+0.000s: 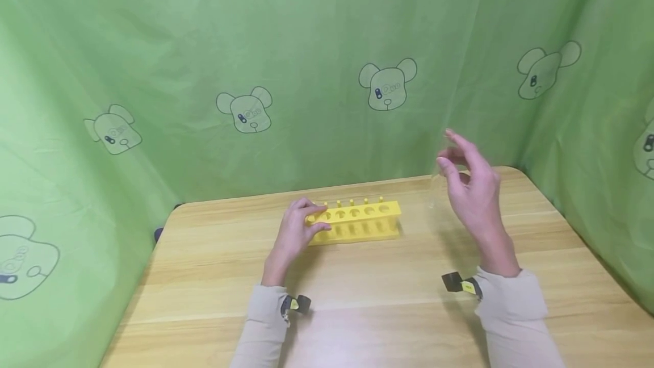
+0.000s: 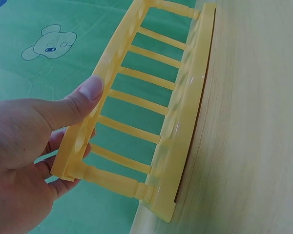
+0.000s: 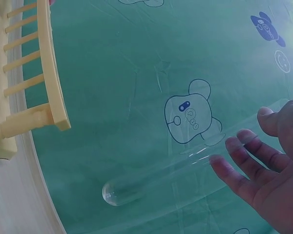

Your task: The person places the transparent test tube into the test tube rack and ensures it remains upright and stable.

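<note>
Tube [image 3: 180, 165] held in the right hand [image 1: 472, 186] slants outside the yellow rack [image 1: 362, 218].

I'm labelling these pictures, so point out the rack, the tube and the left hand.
Rack [image 1: 362, 213], head view: top plate, between two holes.
Tube [image 3: 166, 176], right wrist view: clear side wall, up from the rounded end.
Left hand [image 1: 294, 226], head view: back of the hand.

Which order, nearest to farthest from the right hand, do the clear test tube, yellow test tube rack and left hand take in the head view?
From the right hand:
1. Clear test tube: held in its fingers.
2. Yellow test tube rack: to its left.
3. Left hand: farther left, gripping the rack's left end.
</note>
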The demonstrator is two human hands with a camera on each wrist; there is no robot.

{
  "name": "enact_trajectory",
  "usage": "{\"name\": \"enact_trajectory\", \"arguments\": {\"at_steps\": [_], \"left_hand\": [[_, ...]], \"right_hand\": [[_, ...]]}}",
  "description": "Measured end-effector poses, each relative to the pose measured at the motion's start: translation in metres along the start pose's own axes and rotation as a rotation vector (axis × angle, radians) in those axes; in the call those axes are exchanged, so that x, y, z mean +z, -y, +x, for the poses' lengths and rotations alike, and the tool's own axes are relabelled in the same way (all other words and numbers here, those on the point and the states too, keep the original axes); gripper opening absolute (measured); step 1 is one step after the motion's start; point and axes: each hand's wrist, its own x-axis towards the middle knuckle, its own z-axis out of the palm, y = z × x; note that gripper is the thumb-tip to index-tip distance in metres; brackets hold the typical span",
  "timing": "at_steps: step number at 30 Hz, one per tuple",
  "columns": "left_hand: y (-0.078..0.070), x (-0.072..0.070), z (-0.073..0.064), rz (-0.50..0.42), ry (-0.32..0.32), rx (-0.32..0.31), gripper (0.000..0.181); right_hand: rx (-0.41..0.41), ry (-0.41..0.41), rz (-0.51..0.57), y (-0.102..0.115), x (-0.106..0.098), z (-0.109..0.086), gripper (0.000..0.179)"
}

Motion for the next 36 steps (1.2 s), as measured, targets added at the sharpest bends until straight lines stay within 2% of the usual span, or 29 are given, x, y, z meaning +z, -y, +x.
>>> {"name": "enact_trajectory", "arguments": {"at_steps": [9,20,36], "left_hand": [[0.0,0.0,0.0,0.003,-0.012,0.012,0.047],[-0.002,-0.001,0.0,-0.023,0.01,-0.006,0.046],[-0.002,-0.002,0.0,-0.016,0.012,-0.012,0.048]], "right_hand": [[-0.018,0.008,0.007,0.004,0.004,0.001,0.052],[-0.036,0.011,0.02,0.007,0.01,0.002,0.052],[-0.018,0.048,0.03,0.014,0.017,0.001,0.052]]}}
